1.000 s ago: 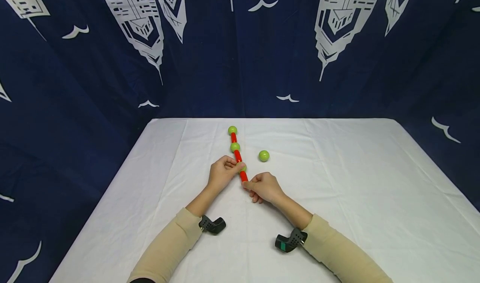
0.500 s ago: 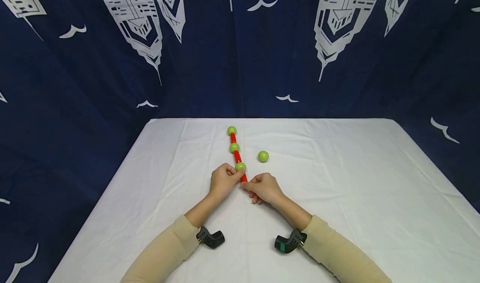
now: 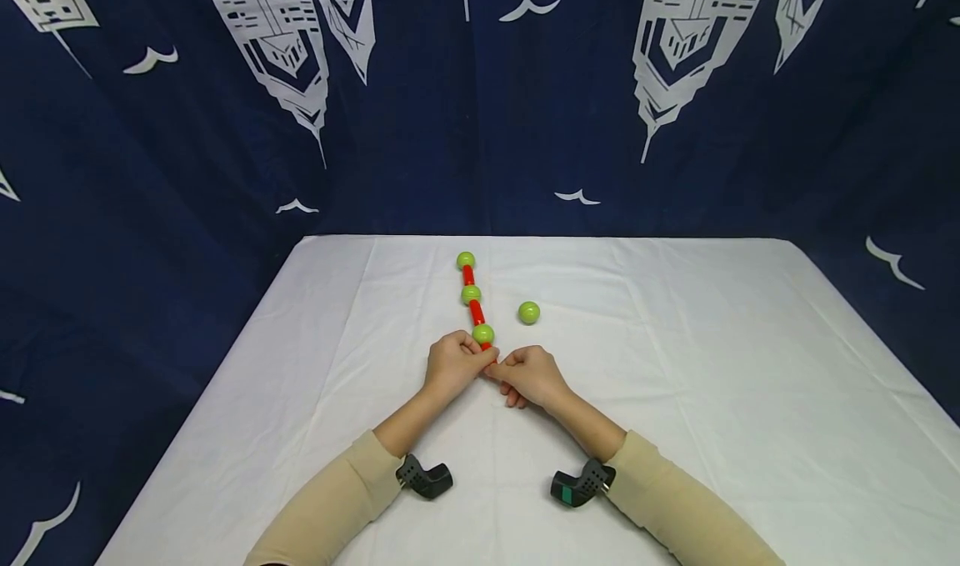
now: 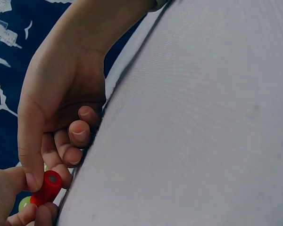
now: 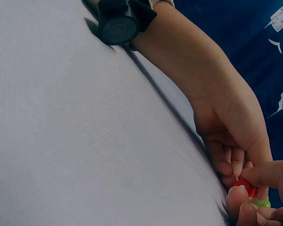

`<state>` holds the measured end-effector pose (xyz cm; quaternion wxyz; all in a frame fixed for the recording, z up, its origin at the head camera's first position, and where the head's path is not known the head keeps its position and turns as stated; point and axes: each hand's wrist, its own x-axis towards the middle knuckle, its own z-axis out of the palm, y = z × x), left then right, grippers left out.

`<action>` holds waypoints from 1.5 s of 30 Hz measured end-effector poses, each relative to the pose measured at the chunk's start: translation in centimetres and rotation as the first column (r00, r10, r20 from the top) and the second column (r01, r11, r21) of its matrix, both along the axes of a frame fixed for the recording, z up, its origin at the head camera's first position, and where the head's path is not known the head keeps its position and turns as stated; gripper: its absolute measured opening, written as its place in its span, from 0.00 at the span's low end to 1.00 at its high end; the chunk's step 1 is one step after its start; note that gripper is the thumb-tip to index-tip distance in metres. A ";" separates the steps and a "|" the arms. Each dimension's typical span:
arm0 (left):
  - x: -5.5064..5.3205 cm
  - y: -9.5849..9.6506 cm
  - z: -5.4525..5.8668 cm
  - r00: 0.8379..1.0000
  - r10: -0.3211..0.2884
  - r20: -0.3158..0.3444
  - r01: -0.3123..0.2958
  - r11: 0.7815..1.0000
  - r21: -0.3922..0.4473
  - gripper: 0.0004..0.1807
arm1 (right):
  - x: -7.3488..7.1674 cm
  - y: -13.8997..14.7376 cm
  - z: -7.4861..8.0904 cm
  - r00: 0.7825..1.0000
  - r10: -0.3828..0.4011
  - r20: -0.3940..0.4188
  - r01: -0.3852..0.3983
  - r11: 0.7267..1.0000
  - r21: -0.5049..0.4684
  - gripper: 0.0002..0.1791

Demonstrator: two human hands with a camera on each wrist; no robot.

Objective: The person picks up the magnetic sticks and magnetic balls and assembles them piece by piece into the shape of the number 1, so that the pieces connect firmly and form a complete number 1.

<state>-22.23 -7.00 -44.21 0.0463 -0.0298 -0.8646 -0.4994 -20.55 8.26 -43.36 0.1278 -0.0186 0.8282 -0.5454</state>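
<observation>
A row of green balls and red rods runs down the white table in the head view, with a far ball (image 3: pixel 466 260), a middle ball (image 3: pixel 471 294) and a near ball (image 3: pixel 483 333). Red rods (image 3: pixel 477 313) link them. My left hand (image 3: pixel 456 368) pinches the nearest red rod (image 4: pixel 51 184) just below the near ball. From the other side, my right hand (image 3: pixel 529 374) pinches the same rod close to its near end. A grey disc shows on that end in the left wrist view. Fingers hide most of this rod in the head view.
One loose green ball (image 3: pixel 528 313) lies on the table to the right of the row. The white-covered table (image 3: pixel 712 341) ends at a dark blue printed curtain (image 3: pixel 480 132) behind. A black camera (image 3: pixel 425 477) is strapped at each wrist.
My left hand has slid from the near ball down onto the nearest red rod, uncovering the ball. My right hand has stayed at the rod's near end.
</observation>
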 end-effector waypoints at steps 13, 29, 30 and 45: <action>-1.6 -0.2 -0.4 1.000 -0.012 0.015 0.012 0.999 0.038 0.12 | 0.0 0.1 -0.1 1.000 0.010 0.004 -0.010 0.999 -0.041 0.11; -1.8 -0.3 -0.9 0.999 -0.050 0.014 0.048 0.993 0.110 0.14 | -3.3 3.9 2.7 0.986 0.098 -0.134 -0.095 0.995 0.026 0.11; -1.9 -0.3 -0.9 0.999 -0.048 0.013 0.046 0.993 0.107 0.14 | -3.8 4.2 2.8 0.982 0.091 -0.163 -0.088 0.996 0.025 0.12; -1.6 -0.4 -0.6 0.999 -0.043 0.012 0.042 0.994 0.105 0.15 | -8.2 5.8 0.3 0.940 -0.035 -0.338 0.065 0.995 0.078 0.25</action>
